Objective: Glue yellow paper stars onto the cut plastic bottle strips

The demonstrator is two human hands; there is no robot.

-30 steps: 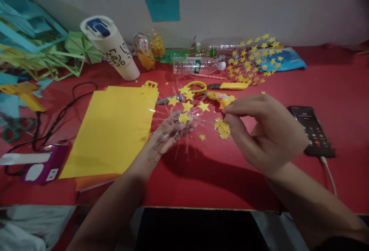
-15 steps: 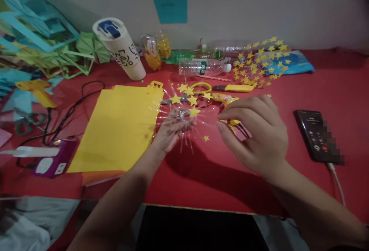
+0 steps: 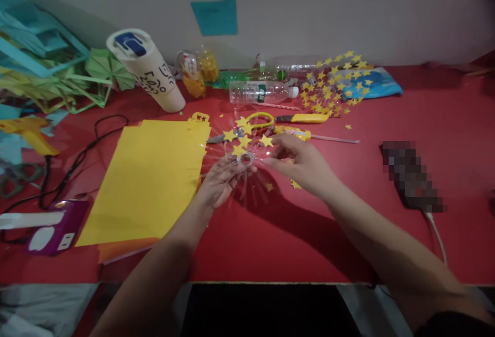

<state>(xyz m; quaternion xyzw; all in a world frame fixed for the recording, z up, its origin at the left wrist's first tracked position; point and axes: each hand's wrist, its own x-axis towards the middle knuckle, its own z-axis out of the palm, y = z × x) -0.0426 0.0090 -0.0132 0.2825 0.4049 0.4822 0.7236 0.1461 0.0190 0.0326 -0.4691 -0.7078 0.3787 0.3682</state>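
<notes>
My left hand (image 3: 222, 179) is closed around the neck end of a clear plastic bottle cut into strips (image 3: 246, 159), which fan out on all sides. Several yellow stars (image 3: 244, 140) sit on its upper strips. At its right side my right hand (image 3: 292, 159) has its thumb and bent fingers drawn in beside a star (image 3: 266, 141); what lies between the fingertips is too fine to make out. Beyond the hands are yellow-handled scissors (image 3: 260, 119) and a yellow glue gun (image 3: 292, 132) with a glue stick. Loose stars (image 3: 295, 184) lie below my right hand.
Yellow paper sheets (image 3: 145, 182) cover the table's left middle. A box cutter (image 3: 303, 118), clear bottle (image 3: 263, 92) and star-tipped piece (image 3: 328, 86) are behind. A white tumbler (image 3: 154, 76), second glue gun (image 3: 31, 133) and purple box (image 3: 58, 226) stand left, a phone (image 3: 412, 177) right.
My right hand has moved left and in to the strips, and its fingers have drawn closer together. The left hand keeps its hold. The whole view has shifted slightly.
</notes>
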